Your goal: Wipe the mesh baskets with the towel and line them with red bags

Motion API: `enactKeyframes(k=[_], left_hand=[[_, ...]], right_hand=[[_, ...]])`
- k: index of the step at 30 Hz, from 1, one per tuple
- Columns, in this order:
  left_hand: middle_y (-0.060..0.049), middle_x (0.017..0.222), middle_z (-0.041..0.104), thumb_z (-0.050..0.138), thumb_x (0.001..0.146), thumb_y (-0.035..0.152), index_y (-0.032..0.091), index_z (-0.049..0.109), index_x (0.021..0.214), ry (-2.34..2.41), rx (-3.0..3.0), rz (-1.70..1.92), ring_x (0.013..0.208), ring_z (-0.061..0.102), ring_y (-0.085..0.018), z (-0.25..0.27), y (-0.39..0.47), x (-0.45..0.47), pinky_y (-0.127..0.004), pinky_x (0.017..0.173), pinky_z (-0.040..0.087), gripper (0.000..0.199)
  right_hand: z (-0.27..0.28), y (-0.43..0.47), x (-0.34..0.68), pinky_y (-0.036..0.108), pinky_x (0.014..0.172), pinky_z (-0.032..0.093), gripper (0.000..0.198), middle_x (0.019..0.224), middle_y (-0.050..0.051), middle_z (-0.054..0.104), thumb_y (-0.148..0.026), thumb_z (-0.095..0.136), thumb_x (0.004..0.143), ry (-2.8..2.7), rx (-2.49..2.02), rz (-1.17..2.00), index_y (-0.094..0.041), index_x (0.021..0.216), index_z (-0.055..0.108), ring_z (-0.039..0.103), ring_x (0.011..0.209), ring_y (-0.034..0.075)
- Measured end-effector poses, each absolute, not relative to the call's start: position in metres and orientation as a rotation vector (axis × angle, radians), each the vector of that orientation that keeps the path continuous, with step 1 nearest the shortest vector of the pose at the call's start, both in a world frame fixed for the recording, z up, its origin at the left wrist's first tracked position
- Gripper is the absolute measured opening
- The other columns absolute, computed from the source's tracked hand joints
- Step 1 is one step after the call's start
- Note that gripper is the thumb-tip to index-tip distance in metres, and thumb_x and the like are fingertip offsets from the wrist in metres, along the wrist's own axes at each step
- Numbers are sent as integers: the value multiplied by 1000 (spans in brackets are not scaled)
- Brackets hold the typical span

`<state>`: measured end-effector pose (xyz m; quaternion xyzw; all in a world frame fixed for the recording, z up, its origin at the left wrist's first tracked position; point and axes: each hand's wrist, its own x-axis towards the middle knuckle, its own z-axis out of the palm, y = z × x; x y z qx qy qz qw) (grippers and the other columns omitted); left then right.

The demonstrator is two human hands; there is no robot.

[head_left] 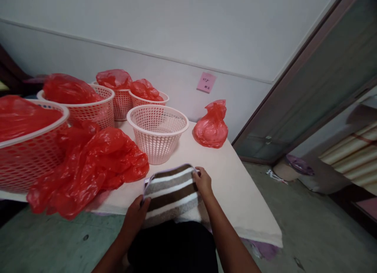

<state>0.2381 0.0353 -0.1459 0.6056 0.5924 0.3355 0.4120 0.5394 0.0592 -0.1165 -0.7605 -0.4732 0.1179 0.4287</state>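
A striped cloth (173,192) in brown, grey and white, with a thin purple edge, is spread between my two hands at the front of the table. My left hand (137,216) grips its left edge, thumb on top. At the upper right corner my right hand (203,181) pinches the cloth. The lower part drapes toward my lap, and whether it is folded I cannot tell. Just behind the cloth stands a pale pink plastic basket (157,137) with lattice walls. Crumpled red plastic bags (103,159) lie to the left of it.
More baskets (91,108) with red bags in them stand at the left and back. A tied red bag (211,128) sits at the back right of the white-covered table (244,202). A pink note (206,82) is on the wall. A bin (290,169) stands on the floor at right.
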Motion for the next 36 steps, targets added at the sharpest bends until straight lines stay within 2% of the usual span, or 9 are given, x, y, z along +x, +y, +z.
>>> enactKeyframes(k=[4, 10, 13, 16, 18, 25, 28, 31, 36], left_hand=[[-5, 91, 71, 49, 82, 58, 21, 63, 96, 1495, 1408, 812, 89, 66, -26, -153, 17, 234, -38, 85, 48, 42], [-10, 91, 71, 65, 66, 60, 17, 62, 95, 1573, 1178, 836, 91, 66, -32, -163, 5, 231, -45, 86, 48, 53], [-12, 84, 71, 70, 59, 60, 14, 61, 90, 1570, 1029, 854, 84, 67, -32, -163, 9, 237, -44, 80, 50, 56], [-10, 74, 70, 66, 64, 62, 12, 63, 88, 1463, 906, 855, 72, 68, -28, -157, 10, 242, -41, 70, 52, 55], [-10, 73, 72, 65, 66, 59, 11, 65, 92, 1362, 860, 868, 70, 69, -26, -150, 8, 243, -38, 66, 53, 55], [-8, 107, 75, 70, 63, 38, 18, 67, 113, 1251, 995, 1030, 103, 69, -28, -103, -15, 253, -36, 89, 54, 54], [-8, 121, 72, 62, 69, 29, 24, 68, 117, 1146, 1365, 959, 113, 65, -29, -77, -37, 262, -43, 101, 50, 49], [-10, 113, 74, 63, 69, 26, 30, 74, 106, 1048, 1661, 774, 108, 67, -32, -64, -57, 267, -46, 100, 51, 38], [-10, 126, 68, 64, 70, 25, 30, 61, 131, 1038, 1572, 687, 114, 64, -29, -67, -72, 263, -43, 103, 49, 62]], right_hand=[[-143, 33, 539, 42, 91, 48, 50, 105, 19, 67, -40, 54, 77, -1152, -2020, 327, -8, 115, 65, 63, 98, 31], [-146, -2, 541, 45, 98, 42, 58, 114, 22, 63, -44, 57, 74, -1100, -2079, 422, -8, 119, 62, 58, 110, 36], [-143, 6, 547, 43, 87, 47, 50, 101, 20, 68, -42, 63, 67, -1013, -2074, 587, -10, 106, 65, 64, 97, 34], [-135, 13, 545, 37, 69, 48, 30, 78, 13, 70, -38, 65, 58, -971, -1956, 856, -15, 78, 66, 65, 74, 28], [-125, 11, 534, 34, 62, 47, 27, 71, 9, 69, -38, 62, 58, -961, -1816, 1020, -16, 73, 65, 63, 65, 24], [-87, -38, 435, 30, 77, 49, 26, 83, 1, 69, -31, 70, 64, -1105, -1334, 1246, -18, 86, 71, 62, 82, 20], [-87, -66, 392, 36, 87, 49, 49, 99, 3, 70, -46, 76, 70, -832, -1013, 1381, -22, 112, 68, 63, 93, 22], [-90, -89, 373, 40, 93, 49, 49, 94, 6, 71, -64, 73, 71, -552, -921, 1484, -22, 98, 71, 65, 95, 24], [-88, -104, 377, 42, 94, 49, 51, 97, 9, 73, -53, 75, 74, -504, -854, 1578, -22, 114, 70, 66, 104, 29]])
